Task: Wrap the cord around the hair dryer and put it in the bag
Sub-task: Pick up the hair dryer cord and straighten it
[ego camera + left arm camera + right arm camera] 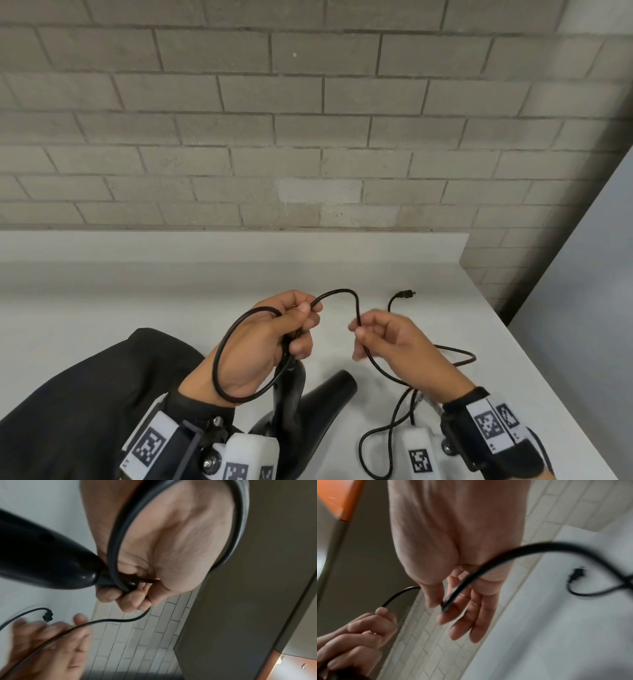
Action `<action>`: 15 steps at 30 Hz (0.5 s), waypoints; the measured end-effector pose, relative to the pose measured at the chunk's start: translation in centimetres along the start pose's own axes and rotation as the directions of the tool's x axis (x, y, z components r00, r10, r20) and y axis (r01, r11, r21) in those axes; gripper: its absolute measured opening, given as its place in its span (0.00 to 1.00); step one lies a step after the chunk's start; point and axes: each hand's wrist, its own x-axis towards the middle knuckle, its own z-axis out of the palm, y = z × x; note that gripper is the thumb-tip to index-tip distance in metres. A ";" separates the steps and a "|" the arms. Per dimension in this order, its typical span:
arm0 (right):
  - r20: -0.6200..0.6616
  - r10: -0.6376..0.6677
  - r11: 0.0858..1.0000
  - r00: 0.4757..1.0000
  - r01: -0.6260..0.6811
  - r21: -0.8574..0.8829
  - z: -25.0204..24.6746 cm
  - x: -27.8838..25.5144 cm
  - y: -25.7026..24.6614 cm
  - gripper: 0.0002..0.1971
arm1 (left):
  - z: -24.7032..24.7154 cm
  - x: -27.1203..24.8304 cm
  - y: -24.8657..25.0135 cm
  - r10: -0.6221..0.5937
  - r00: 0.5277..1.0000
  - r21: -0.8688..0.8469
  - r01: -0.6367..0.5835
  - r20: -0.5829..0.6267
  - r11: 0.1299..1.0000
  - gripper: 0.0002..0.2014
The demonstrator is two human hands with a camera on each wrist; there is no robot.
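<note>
Black and shiny, the plastic hair dryer [301,407] hangs from the left hand [263,346], whose curled fingers grip its handle end and one loop of thin black rubber cord [376,366]. The right hand [394,342] pinches the cord between thumb and finger. Loose cord could snag or slip. The plug [406,294] lies near the white table [102,301] edge. The dark cloth [78,404] is maybe the bag.

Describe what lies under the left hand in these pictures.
Under the left hand hangs the black hair dryer, above the white table. The wrist cameras cover its lower body.
</note>
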 end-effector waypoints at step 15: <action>-0.309 0.084 0.913 0.947 0.051 0.404 -5.1 -3.7 -4.3 0.08 | -3.0 -1.3 2.0 0.190 0.982 0.256 -0.185 0.007 0.949 0.13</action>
